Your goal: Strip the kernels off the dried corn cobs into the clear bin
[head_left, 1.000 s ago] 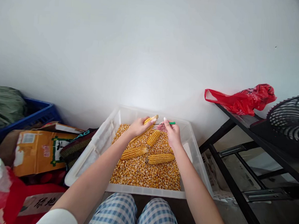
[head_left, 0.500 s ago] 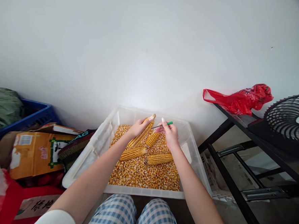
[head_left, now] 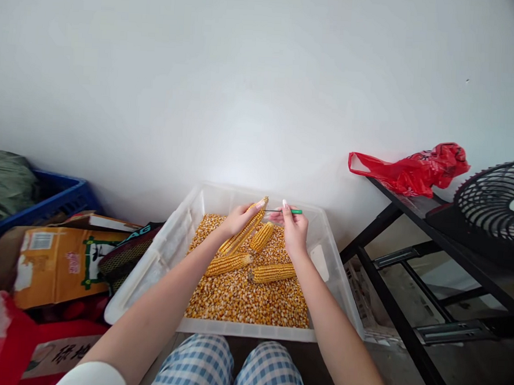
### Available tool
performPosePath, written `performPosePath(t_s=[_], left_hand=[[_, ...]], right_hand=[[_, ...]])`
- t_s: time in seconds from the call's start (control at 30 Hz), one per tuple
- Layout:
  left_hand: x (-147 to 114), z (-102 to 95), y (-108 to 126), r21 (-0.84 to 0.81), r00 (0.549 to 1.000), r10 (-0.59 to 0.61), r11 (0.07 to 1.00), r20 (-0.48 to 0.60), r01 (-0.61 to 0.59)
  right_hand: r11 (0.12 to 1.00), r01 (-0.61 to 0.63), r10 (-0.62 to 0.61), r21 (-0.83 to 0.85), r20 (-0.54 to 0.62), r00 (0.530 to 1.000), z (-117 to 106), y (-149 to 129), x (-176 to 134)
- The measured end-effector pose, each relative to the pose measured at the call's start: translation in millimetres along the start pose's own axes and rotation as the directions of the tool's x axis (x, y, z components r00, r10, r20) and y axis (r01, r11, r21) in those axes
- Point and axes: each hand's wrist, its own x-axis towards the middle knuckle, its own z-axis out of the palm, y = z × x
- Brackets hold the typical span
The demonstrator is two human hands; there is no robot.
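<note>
My left hand [head_left: 240,219] is closed around a yellow corn cob [head_left: 244,233], which tilts up to the right and shows a bare strip along its length. In my right hand [head_left: 294,224] is a thin screwdriver [head_left: 296,211] with a green end; its dark shaft points left and reaches the upper part of the cob. Below both hands, several more cobs, among them one at the right [head_left: 273,273] and one at the left [head_left: 229,264], lie on loose corn kernels [head_left: 245,302]. A translucent plastic bin [head_left: 248,329] holds all of it.
At right stands a black metal-framed table [head_left: 413,208] bearing a red plastic bag [head_left: 419,170] and a black fan [head_left: 500,201]. On the left are a cardboard box [head_left: 61,262], a blue crate [head_left: 65,195] and a red bag [head_left: 17,340]. A white wall [head_left: 246,87] rises behind the bin.
My right hand has shifted slightly right and up, and the screwdriver has turned from slanted to nearly level. My left hand and its cob have barely moved.
</note>
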Motion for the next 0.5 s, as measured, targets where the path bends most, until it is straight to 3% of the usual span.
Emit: performPosePath(t_s=[0.5], left_hand=[[-1.1,4.7,-5.7,0.117,0.999,0.047,0.992,0.008,-0.047]], right_hand=[[0.996,0.055,-0.051,-0.076,0.049,0.997,-6.0,1.2,2.1]])
